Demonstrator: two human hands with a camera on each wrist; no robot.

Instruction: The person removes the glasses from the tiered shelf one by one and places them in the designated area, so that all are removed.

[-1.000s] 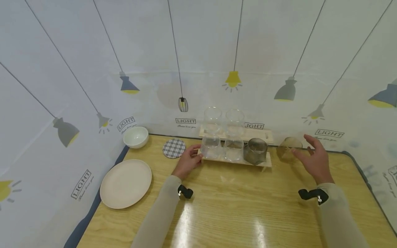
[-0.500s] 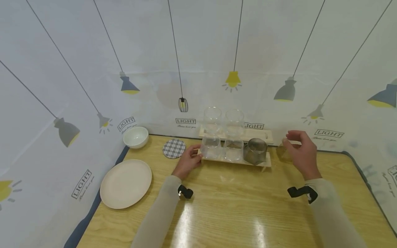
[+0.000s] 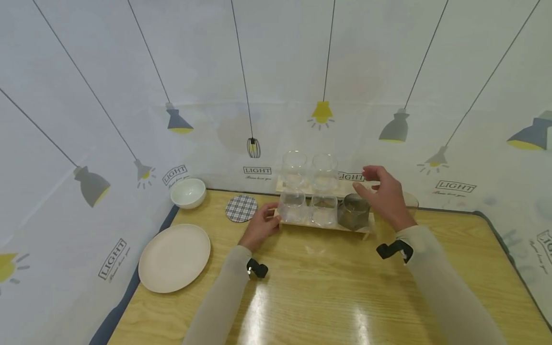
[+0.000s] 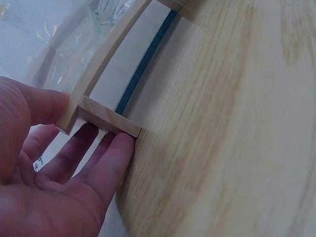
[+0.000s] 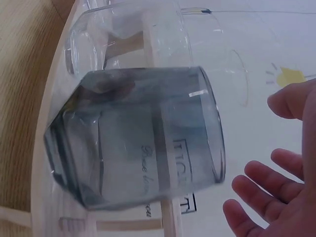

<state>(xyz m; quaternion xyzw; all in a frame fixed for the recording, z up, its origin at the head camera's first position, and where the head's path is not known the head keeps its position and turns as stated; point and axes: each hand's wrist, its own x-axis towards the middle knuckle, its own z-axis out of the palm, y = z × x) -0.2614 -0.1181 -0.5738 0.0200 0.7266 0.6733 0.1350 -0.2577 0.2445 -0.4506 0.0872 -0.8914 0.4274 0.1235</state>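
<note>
A two-tier wooden rack (image 3: 325,227) stands at the back of the table. My left hand (image 3: 260,227) grips its left end, thumb on the board and fingertips against the wooden leg (image 4: 108,117). On the lower tier are two clear glasses and, at the right, a smoky grey tumbler (image 3: 354,215). Two more clear glasses stand on the upper tier. My right hand (image 3: 388,201) hovers beside the grey tumbler, its thumb and fingers spread apart near the rim and holding nothing. Partly hidden behind this hand, an amber glass (image 3: 411,202) stands on the table right of the rack.
Left of the rack lie a checked round coaster (image 3: 242,209) and a large pale plate (image 3: 174,258). A white bowl (image 3: 188,193) sits in the back left corner. A lamp-printed white sheet (image 3: 276,120) rises right behind the rack.
My right hand has moved left from the amber glass, which stays on the table, to the grey tumbler. The left hand keeps its grip on the rack's end.
</note>
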